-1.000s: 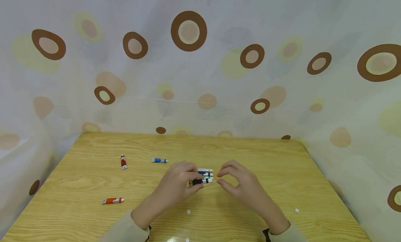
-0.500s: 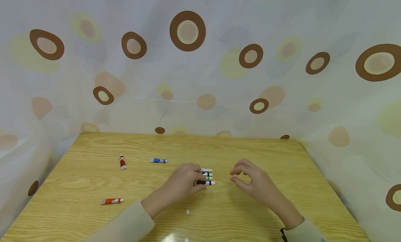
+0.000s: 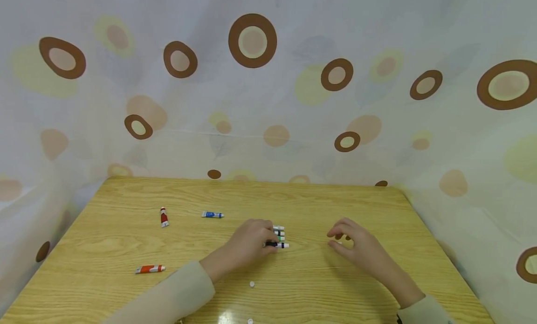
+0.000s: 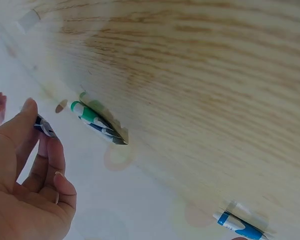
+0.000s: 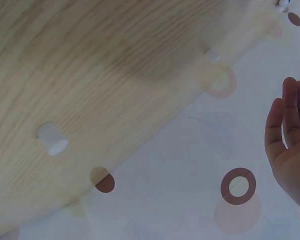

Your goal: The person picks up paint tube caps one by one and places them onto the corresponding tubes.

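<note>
One dark-labelled paint tube point(image 3: 283, 245) stays pinched in my left grip point(image 3: 255, 238); my right grip point(image 3: 355, 241), thumb and fingers spread, has withdrawn rightward, leaving one-handed support.

So the table point(image 3: 356, 203) is that yellowish wood-grain type, with a bright patch of glare point(image 3: 225, 317) at the near edge. White cloth point(image 3: 285, 16) hangs behind it and down both sides, kinda creased on the left. It's printed with brown rings, the chunkiest back one point(image 3: 252, 40) being high up around the middle, plus pale yellow and peach blobs. Those faint greyish shapes point(image 3: 315, 48) might be leaves, too washed out to say.
</note>
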{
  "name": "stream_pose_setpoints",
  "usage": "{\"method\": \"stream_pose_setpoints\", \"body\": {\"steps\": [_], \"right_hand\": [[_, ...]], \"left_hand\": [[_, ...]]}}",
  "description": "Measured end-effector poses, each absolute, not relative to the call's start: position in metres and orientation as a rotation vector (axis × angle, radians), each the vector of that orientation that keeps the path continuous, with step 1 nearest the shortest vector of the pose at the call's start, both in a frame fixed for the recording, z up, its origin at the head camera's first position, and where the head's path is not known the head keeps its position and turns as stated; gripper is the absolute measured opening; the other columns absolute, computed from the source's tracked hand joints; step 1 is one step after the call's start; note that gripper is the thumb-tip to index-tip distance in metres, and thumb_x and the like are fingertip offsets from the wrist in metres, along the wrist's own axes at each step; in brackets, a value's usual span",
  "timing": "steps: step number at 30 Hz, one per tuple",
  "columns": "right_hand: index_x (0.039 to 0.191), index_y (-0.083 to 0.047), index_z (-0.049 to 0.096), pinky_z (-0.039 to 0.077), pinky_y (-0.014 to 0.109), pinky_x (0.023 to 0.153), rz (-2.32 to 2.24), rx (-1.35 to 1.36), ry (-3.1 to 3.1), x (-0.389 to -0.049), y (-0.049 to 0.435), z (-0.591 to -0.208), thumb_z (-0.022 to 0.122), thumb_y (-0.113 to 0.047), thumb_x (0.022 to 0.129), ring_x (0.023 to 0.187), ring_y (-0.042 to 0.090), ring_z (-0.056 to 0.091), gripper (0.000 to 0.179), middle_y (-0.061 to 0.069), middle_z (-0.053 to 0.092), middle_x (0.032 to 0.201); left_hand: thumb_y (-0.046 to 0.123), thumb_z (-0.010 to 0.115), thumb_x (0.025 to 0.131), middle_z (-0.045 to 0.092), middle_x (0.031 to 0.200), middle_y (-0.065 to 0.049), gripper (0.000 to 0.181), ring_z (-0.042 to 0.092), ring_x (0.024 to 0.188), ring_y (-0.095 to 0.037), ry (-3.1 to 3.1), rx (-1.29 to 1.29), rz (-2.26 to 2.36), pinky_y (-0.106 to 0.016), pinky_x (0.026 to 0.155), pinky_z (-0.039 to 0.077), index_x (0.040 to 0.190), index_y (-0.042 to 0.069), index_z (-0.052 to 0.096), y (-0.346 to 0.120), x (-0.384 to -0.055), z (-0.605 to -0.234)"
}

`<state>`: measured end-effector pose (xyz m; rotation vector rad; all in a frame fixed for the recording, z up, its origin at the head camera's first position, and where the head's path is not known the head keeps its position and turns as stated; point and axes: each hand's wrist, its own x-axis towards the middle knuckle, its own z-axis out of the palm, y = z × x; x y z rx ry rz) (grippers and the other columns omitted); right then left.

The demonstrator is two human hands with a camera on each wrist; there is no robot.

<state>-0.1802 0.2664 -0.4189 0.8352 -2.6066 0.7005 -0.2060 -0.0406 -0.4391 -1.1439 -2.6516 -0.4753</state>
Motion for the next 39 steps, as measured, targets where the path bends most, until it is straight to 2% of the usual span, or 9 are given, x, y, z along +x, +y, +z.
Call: {"method": "stream_pose_setpoints", "body": {"steps": [8, 12, 24, 33, 39], "right_hand": [[0.104, -0.014, 0.072, 0.055, 0.029, 0.075, 0.696, 0.662, -2.787, -0.186, 0.287, -0.426, 0.081, -0.007, 0.087, 0.089, 0.012, 0.066, 0.02, -0.005, 0.068, 0.103], [0.107, -0.012, 0.072, 0.054, 0.028, 0.075, 0.712, 0.627, -2.855, -0.19, 0.293, -0.426, 0.08, -0.01, 0.089, 0.09, 0.012, 0.065, 0.02, 0.0, 0.068, 0.105], [0.11, -0.013, 0.072, 0.056, 0.034, 0.082, 0.665, 0.556, -3.019, -0.196, 0.299, -0.439, 0.074, -0.017, 0.095, 0.093, 0.01, 0.061, 0.016, -0.005, 0.065, 0.105], [0.119, -0.008, 0.068, 0.058, 0.035, 0.085, 0.624, 0.534, -3.087, -0.196, 0.303, -0.445, 0.077, -0.017, 0.091, 0.102, 0.017, 0.064, 0.031, -0.003, 0.064, 0.109], [0.117, -0.006, 0.07, 0.056, 0.033, 0.083, 0.648, 0.513, -3.135, -0.199, 0.301, -0.445, 0.073, -0.015, 0.095, 0.098, 0.014, 0.062, 0.024, -0.001, 0.066, 0.106]], "left_hand": [[0.033, 0.083, 0.086, 0.07, 0.088, 0.006, 0.015, 0.058, 0.076, -0.005, -2.639, -1.136, -0.372, -0.026, 0.076, 0.052, 0.094, 0.02, 0.083, -0.037, -0.208, -0.444], [0.033, 0.083, 0.086, 0.07, 0.089, 0.006, 0.016, 0.062, 0.079, -0.007, -2.642, -1.137, -0.347, -0.028, 0.08, 0.055, 0.094, 0.02, 0.083, -0.037, -0.209, -0.447], [0.035, 0.083, 0.084, 0.071, 0.091, 0.006, 0.018, 0.061, 0.079, -0.007, -2.66, -1.159, -0.207, -0.025, 0.076, 0.054, 0.095, 0.02, 0.082, -0.035, -0.213, -0.454], [0.035, 0.081, 0.087, 0.068, 0.092, 0.005, 0.019, 0.058, 0.078, -0.008, -2.627, -1.179, -0.159, -0.026, 0.076, 0.054, 0.097, 0.019, 0.081, -0.034, -0.215, -0.458], [0.03, 0.08, 0.089, 0.069, 0.093, 0.003, 0.015, 0.06, 0.08, -0.008, -2.651, -1.18, -0.207, -0.025, 0.077, 0.056, 0.094, 0.017, 0.08, -0.033, -0.214, -0.459]]}}
